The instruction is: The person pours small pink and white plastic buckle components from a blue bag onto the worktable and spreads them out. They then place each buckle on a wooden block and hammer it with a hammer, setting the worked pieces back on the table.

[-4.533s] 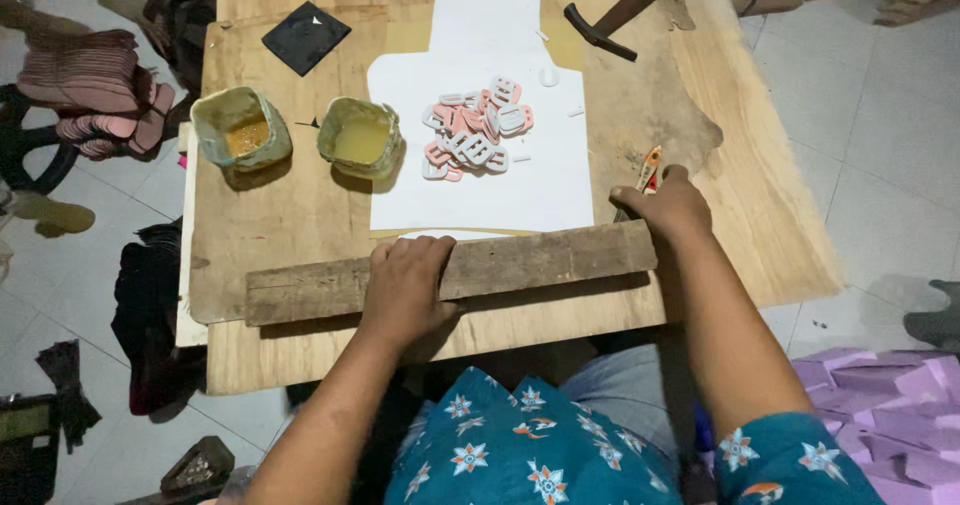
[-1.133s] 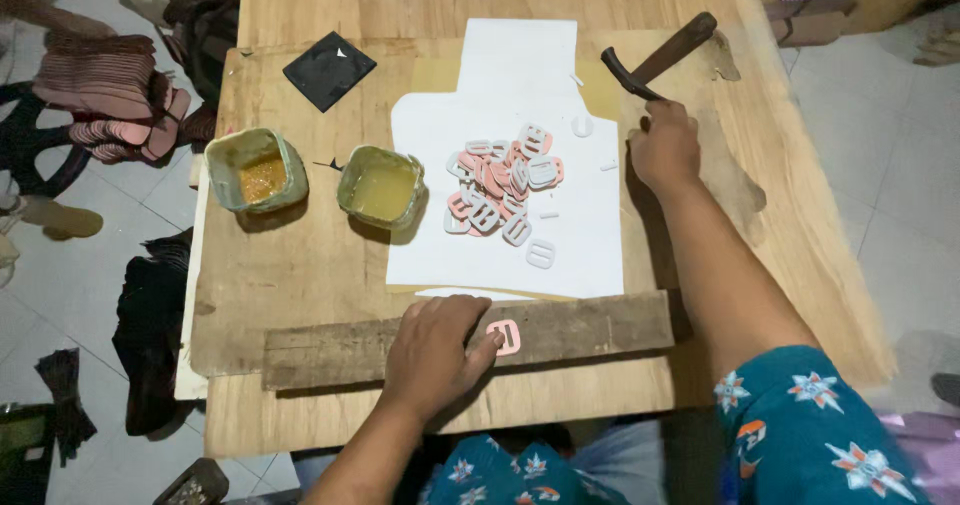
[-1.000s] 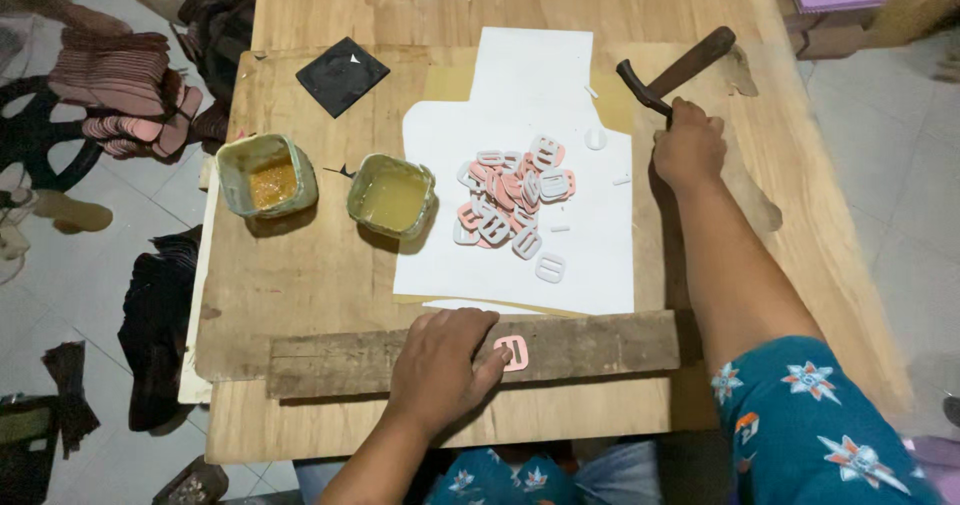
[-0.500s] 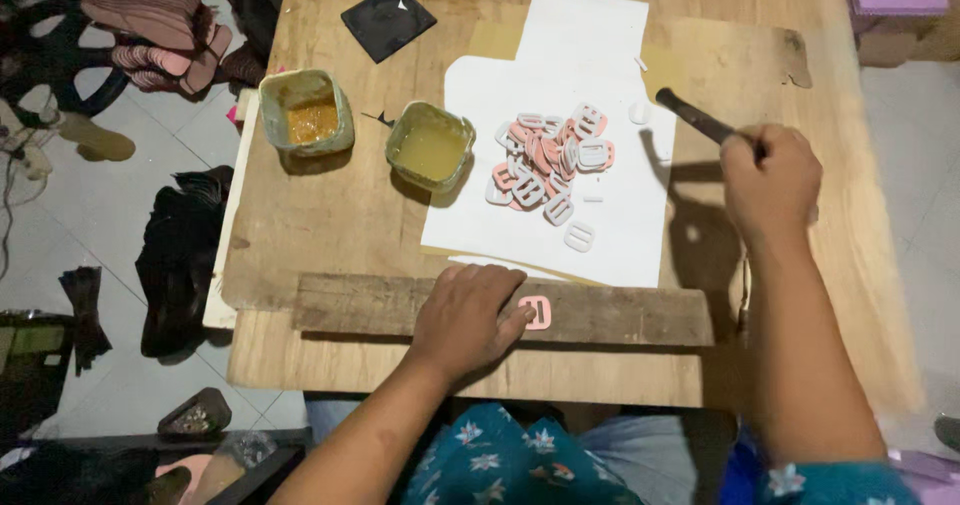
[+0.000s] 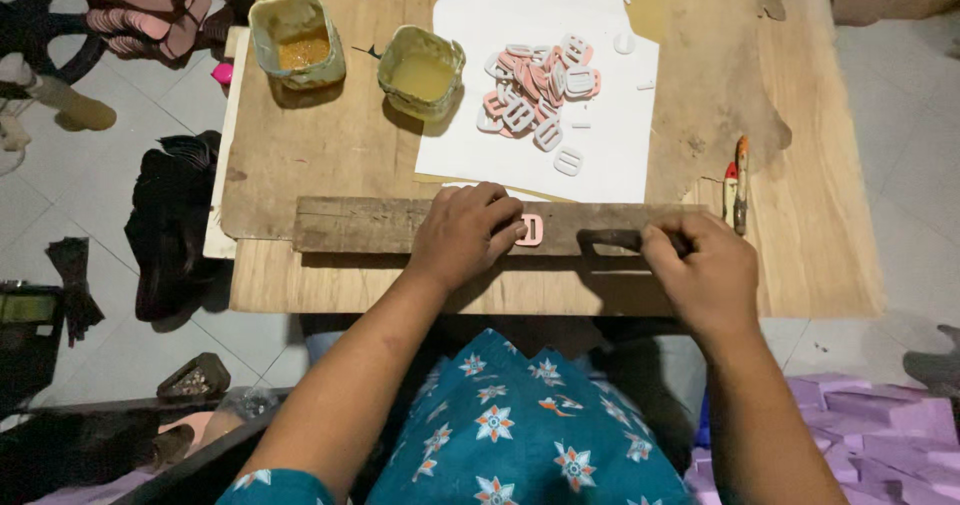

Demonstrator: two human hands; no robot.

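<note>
**One buckle on the plank, a heap still on the paper**

One pink buckle (image 5: 529,230) is seen lying flat on the worn wooden plank (image 5: 370,225) at the near edge of the workbench (image 5: 800,255). It is steadied by the left hand (image 5: 465,233), whose fingers are spread over the plank and touch the buckle's left side without closing round it. The right hand (image 5: 705,275) is curled shut round the handle of a dark hammer (image 5: 610,239), which is held low over the plank just to the right of the buckle; its head appears to rest on or just above the wood, and which cannot be told.

Little can be judged as finished: no set-aside stock of worked pieces is visible. A heap of pink and white buckles (image 5: 535,90) is left on the white paper (image 5: 600,155), well apart from the plank. Two pots of yellowish paste (image 5: 420,70) stand untouched to the left of the paper, and a small red-handled tool (image 5: 738,170) lies beside the right hand. Most of the work is judged to remain.
</note>
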